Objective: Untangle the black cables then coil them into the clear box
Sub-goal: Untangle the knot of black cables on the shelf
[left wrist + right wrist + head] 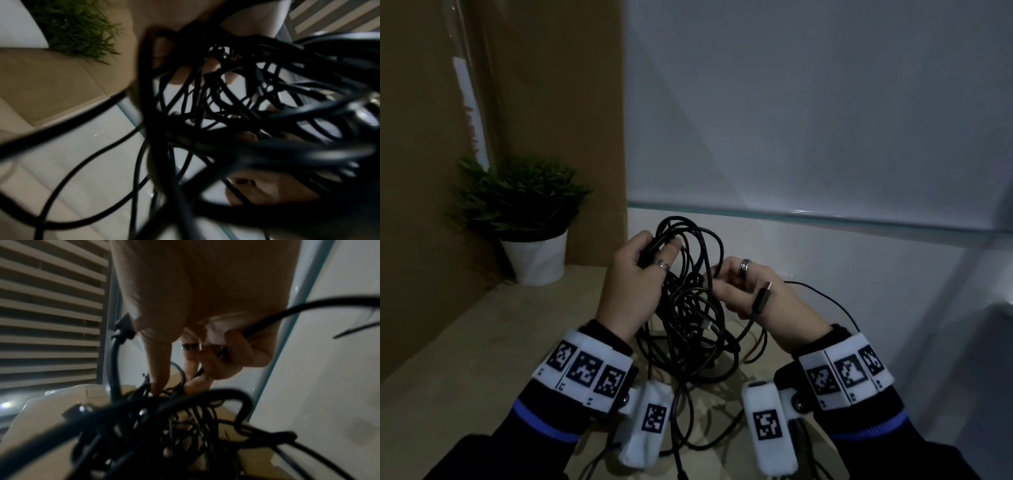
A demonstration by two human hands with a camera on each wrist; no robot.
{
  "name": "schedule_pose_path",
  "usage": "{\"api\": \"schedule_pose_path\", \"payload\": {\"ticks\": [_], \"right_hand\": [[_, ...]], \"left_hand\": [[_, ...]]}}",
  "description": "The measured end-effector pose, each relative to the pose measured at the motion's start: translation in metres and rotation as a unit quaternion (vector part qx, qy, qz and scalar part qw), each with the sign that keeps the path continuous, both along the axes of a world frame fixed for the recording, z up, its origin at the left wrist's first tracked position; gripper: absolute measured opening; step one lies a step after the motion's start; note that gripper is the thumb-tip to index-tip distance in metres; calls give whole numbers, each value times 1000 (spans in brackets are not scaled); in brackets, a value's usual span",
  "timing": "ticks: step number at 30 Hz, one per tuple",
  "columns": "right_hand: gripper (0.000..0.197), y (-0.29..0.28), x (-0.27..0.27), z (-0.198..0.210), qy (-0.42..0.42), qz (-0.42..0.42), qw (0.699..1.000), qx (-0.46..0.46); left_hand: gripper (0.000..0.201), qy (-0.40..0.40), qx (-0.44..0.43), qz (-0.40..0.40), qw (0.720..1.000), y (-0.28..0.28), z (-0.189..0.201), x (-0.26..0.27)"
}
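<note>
A tangled bundle of black cables (688, 308) hangs between my two hands above the beige tabletop (482, 342). My left hand (640, 274) grips several loops at the top of the bundle. My right hand (736, 287) pinches a strand at the bundle's right side, and a USB plug (763, 294) lies across its back. The tangle (226, 105) fills the left wrist view, and in the right wrist view my right fingers (197, 363) curl round a cable (144, 426). The clear box's wall (825, 267) stands just behind the hands.
A potted green plant (524, 212) in a white pot stands at the back left beside a brown cardboard panel (551, 102). Loose cable ends (688, 428) trail down toward me between my wrists. A thin cable (825, 294) runs off to the right.
</note>
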State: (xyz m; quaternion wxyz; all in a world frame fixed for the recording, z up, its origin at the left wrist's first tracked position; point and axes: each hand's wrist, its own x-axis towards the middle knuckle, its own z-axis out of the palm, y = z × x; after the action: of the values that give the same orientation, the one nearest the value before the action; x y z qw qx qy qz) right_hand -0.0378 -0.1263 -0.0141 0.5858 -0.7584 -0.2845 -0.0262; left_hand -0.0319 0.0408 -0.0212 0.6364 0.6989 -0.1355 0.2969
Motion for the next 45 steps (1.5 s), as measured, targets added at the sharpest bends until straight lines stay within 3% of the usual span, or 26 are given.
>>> {"api": "schedule_pose_path", "payload": {"ticks": [7,9,11,13,14,16,18,23,28,35,39,42,43,45], "right_hand": [[20,13,5,-10,-7,-50,999,20],[19,12,7,-11,-3,-58,997,51],[22,8,8,-11,3,-67,994,88],[16,4,9,-10,33,-73,987,139],[12,3,9,-9,53,-75,982,168],[9,1,13,-10,83,-92,970,210],[9,0,17,-11,102,-107,958,246],[11,1,20,-15,120,-103,944,290],[7,-3,19,-11,97,-107,948,283],[6,-16,19,-9,47,-122,974,182],[7,-20,18,-6,44,-121,976,174],[9,-26,21,-4,44,-148,971,181],[12,-29,22,-4,46,-160,968,188],[12,-33,22,-2,60,-167,962,207]], "left_hand": [[36,53,30,45,997,-4,2,-2],[35,85,-23,-42,995,-1,2,-1],[36,125,-151,-174,965,0,3,-1],[44,143,-208,-206,946,1,4,0],[43,145,-177,-168,959,2,3,2],[33,113,-1,-36,993,6,2,2],[23,61,115,-14,991,9,3,1],[16,96,128,-176,971,3,7,-12],[5,141,135,-167,966,4,7,-10],[13,195,-47,-160,967,8,7,-2],[20,211,-148,-189,948,8,9,1],[24,217,-295,-208,907,25,16,8],[23,226,-318,-213,896,32,19,10],[25,239,-291,-203,904,42,20,11]]}}
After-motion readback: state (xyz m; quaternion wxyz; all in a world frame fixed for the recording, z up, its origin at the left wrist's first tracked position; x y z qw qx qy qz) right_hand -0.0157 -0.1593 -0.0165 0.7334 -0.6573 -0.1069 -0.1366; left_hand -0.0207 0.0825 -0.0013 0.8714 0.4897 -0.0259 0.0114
